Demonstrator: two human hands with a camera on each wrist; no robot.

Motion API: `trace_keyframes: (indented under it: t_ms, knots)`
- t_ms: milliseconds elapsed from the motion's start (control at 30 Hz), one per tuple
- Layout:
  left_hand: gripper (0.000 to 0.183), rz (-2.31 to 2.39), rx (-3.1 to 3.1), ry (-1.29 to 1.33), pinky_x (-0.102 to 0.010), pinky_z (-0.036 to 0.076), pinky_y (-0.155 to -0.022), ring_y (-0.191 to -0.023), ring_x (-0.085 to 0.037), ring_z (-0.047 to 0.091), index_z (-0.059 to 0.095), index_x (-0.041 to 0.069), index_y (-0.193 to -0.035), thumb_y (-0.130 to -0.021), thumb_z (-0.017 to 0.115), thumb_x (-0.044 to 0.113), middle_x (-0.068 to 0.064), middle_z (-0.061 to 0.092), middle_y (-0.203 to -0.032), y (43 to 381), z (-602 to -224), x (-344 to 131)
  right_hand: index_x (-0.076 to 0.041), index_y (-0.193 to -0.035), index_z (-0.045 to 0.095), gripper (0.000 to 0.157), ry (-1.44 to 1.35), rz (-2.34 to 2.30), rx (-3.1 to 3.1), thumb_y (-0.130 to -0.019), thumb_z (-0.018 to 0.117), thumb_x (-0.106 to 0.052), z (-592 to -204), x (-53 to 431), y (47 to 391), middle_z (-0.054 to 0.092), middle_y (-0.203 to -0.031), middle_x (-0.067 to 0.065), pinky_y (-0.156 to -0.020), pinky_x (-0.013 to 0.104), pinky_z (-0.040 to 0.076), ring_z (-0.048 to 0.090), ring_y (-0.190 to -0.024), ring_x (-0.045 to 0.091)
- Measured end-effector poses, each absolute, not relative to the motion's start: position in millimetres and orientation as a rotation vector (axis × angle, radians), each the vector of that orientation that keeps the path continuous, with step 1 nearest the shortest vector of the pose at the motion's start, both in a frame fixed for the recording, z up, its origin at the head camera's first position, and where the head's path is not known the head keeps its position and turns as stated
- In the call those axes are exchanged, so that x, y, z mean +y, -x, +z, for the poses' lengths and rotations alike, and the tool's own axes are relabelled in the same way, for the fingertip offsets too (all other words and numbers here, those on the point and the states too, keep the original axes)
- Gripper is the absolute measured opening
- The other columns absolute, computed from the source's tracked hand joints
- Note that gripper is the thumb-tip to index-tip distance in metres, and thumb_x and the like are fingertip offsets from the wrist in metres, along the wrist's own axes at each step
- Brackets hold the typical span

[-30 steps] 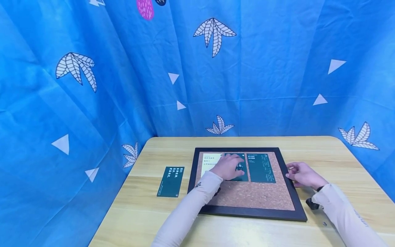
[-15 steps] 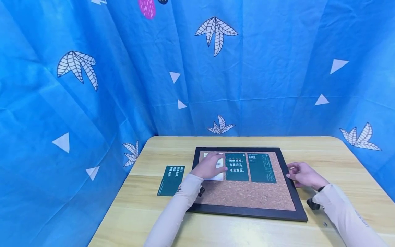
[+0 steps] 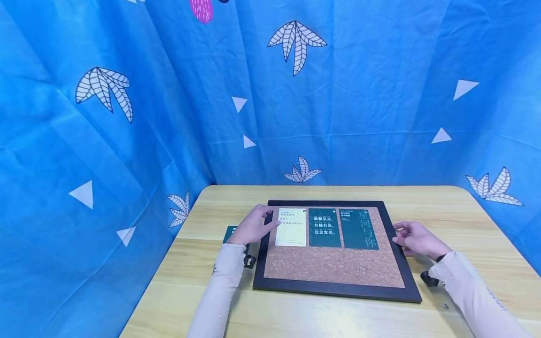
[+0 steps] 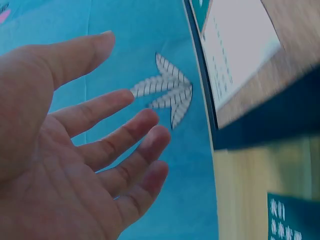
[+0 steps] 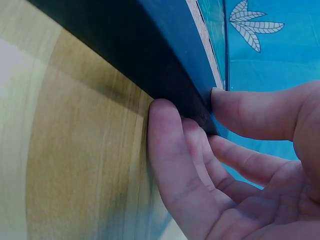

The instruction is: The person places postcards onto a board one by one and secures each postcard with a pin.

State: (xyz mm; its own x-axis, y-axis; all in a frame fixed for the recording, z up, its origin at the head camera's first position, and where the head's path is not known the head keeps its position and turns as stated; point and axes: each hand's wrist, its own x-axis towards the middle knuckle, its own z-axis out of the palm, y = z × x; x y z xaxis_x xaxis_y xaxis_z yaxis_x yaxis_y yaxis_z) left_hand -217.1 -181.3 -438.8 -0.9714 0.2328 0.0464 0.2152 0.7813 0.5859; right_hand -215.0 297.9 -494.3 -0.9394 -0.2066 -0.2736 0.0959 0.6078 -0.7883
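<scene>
A cork board in a black frame lies on the table. Along its upper part sit a pale yellow card, a green card with white text and another green card on the right. My left hand hovers at the frame's left side, fingers spread and holding nothing in the left wrist view. Beneath it, a loose green card on the table is partly hidden in the head view. My right hand holds the frame's right edge; its thumb rests on the face, its fingers against the side.
The wooden table ends at a blue patterned curtain behind and on the left. A tiny grey object lies near my right sleeve. Dark devices sit on both wrists.
My left hand has moved left from over the middle card, past the yellow card, to the frame's left side. It uncovers those cards and now partly covers the loose one. My right hand stays put.
</scene>
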Motion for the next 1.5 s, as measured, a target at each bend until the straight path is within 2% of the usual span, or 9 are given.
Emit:
trace_keyframes:
  t_ms: [167, 300, 633, 700, 933, 1200, 1500]
  knots:
    - [0.054, 0.986, 2.979, -0.288, -0.051, 0.053, -0.100, -0.127, -0.031, 0.059, 0.059, 0.013, -0.145, -0.099, 0.070, 0.039, -0.010, 0.061, -0.142, 214, -443, -204, 0.018, -0.147, 0.034, 0.055, 0.093, -1.256, 2.501, -0.104, 0.057, -0.008, -493, 300, 214, 0.058, -0.113, 0.024, -0.072, 0.039, 0.062, 0.064, -0.088, 0.019]
    - [0.053, 1.019, 2.972, -0.272, -0.053, 0.052, -0.102, -0.126, -0.033, 0.058, 0.059, 0.011, -0.145, -0.099, 0.071, 0.034, -0.014, 0.061, -0.142, 211, -449, -221, 0.018, -0.146, 0.035, 0.054, 0.102, -1.270, 2.501, -0.103, 0.057, -0.007, -494, 298, 213, 0.059, -0.110, 0.023, -0.071, 0.039, 0.062, 0.064, -0.087, 0.020]
    - [0.054, 0.965, 2.977, -0.215, -0.055, 0.051, -0.104, -0.126, -0.037, 0.057, 0.058, 0.006, -0.144, -0.099, 0.071, 0.033, -0.018, 0.058, -0.143, 212, -464, -260, 0.018, -0.146, 0.035, 0.054, 0.113, -1.289, 2.497, -0.104, 0.056, -0.007, -493, 298, 212, 0.059, -0.111, 0.023, -0.070, 0.038, 0.062, 0.064, -0.086, 0.020]
    - [0.055, 0.938, 2.962, -0.182, -0.057, 0.049, -0.107, -0.129, -0.038, 0.054, 0.058, 0.005, -0.144, -0.098, 0.071, 0.032, -0.019, 0.055, -0.144, 211, -466, -267, 0.018, -0.146, 0.035, 0.054, 0.120, -1.296, 2.496, -0.104, 0.056, -0.007, -493, 298, 212, 0.059, -0.110, 0.023, -0.069, 0.038, 0.061, 0.064, -0.086, 0.020]
    - [0.067, 0.796, 2.915, -0.115, -0.064, 0.040, -0.113, -0.138, -0.042, 0.040, 0.052, 0.003, -0.148, -0.092, 0.078, 0.028, -0.019, 0.044, -0.154, 208, -477, -284, 0.018, -0.146, 0.036, 0.054, 0.122, -1.298, 2.500, -0.103, 0.057, -0.006, -495, 298, 212, 0.059, -0.109, 0.022, -0.067, 0.037, 0.061, 0.063, -0.084, 0.020]
    - [0.080, 0.636, 2.862, -0.025, -0.065, 0.041, -0.113, -0.138, -0.042, 0.040, 0.045, 0.002, -0.153, -0.087, 0.083, 0.026, -0.019, 0.039, -0.160, 206, -483, -297, 0.017, -0.147, 0.035, 0.054, 0.104, -1.281, 2.500, -0.104, 0.056, -0.007, -494, 296, 213, 0.057, -0.110, 0.022, -0.068, 0.038, 0.060, 0.062, -0.085, 0.021]
    - [0.083, 0.558, 2.869, 0.059, -0.063, 0.046, -0.107, -0.124, -0.038, 0.045, 0.052, 0.004, -0.148, -0.080, 0.090, 0.030, -0.018, 0.050, -0.143, 204, -477, -301, 0.017, -0.148, 0.035, 0.055, 0.104, -1.277, 2.498, -0.104, 0.056, -0.008, -496, 298, 213, 0.057, -0.111, 0.022, -0.066, 0.037, 0.059, 0.061, -0.083, 0.021]
